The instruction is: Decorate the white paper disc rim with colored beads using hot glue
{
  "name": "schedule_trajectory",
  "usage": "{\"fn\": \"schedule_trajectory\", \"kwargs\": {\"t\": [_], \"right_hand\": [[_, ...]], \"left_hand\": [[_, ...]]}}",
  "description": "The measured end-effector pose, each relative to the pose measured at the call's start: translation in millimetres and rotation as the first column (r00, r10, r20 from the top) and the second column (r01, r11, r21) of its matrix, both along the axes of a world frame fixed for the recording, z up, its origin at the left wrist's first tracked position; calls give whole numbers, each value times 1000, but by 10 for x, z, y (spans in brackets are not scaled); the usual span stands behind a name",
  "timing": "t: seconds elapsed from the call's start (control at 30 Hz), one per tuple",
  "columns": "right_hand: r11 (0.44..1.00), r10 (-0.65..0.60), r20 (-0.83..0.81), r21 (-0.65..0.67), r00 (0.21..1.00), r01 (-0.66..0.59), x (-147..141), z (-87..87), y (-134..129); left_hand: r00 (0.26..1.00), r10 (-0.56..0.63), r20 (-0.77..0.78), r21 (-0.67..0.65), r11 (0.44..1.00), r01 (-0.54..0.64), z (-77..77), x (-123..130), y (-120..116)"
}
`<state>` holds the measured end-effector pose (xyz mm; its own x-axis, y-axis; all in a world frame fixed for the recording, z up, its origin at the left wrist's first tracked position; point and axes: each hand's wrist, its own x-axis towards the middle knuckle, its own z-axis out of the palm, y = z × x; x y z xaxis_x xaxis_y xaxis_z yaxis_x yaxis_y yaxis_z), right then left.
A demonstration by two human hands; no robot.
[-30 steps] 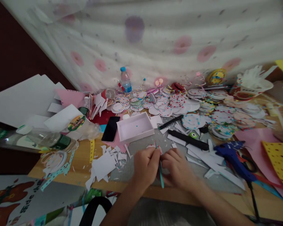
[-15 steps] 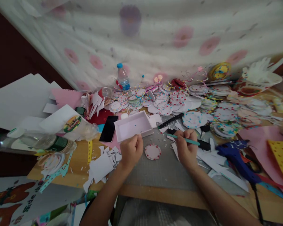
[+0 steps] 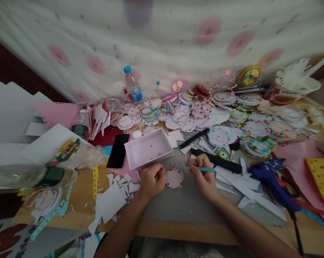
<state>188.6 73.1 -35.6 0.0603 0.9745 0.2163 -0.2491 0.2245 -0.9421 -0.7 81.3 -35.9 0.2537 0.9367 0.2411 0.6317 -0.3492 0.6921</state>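
On the grey mat (image 3: 183, 211) lies a small round white paper disc (image 3: 175, 178) rimmed with red dots. My right hand (image 3: 203, 175) pinches a thin teal pen-like tool (image 3: 205, 169), whose tip reaches over the disc's upper edge. Beside the disc's left edge, my left hand (image 3: 152, 179) is closed with its fingers curled; whatever is in it, if anything, is hidden. Just behind that hand stands an open, shallow white box (image 3: 149, 148) with a tiny blue dot inside.
Many decorated paper discs (image 3: 202, 109) are heaped along the back. A blue glue gun (image 3: 275, 182), paper strips (image 3: 258, 191) and a thick black tube-like thing (image 3: 221, 161) lie at right. A phone (image 3: 118, 151), paper scraps (image 3: 110, 200) and bottles (image 3: 27, 175) fill the left.
My right hand has moved left, bringing the teal tool's tip over the disc. My left hand has turned and lowered slightly beside the disc. The view has shifted a little.
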Motion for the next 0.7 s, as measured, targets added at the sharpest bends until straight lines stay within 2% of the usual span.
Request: {"fn": "schedule_trajectory", "kwargs": {"t": [0.33, 0.53, 0.7], "right_hand": [[999, 23, 31, 24, 999, -24, -35, 42, -59], [997, -31, 61, 70, 998, 26, -23, 26, -37], [996, -33, 82, 87, 996, 25, -2, 23, -31]], "left_hand": [[999, -48, -1, -92, 995, 48, 13, 8, -1], [994, -50, 100, -204, 977, 70, 1, 21, -16], [990, -25, 135, -233, 971, 57, -1, 35, -17]]}}
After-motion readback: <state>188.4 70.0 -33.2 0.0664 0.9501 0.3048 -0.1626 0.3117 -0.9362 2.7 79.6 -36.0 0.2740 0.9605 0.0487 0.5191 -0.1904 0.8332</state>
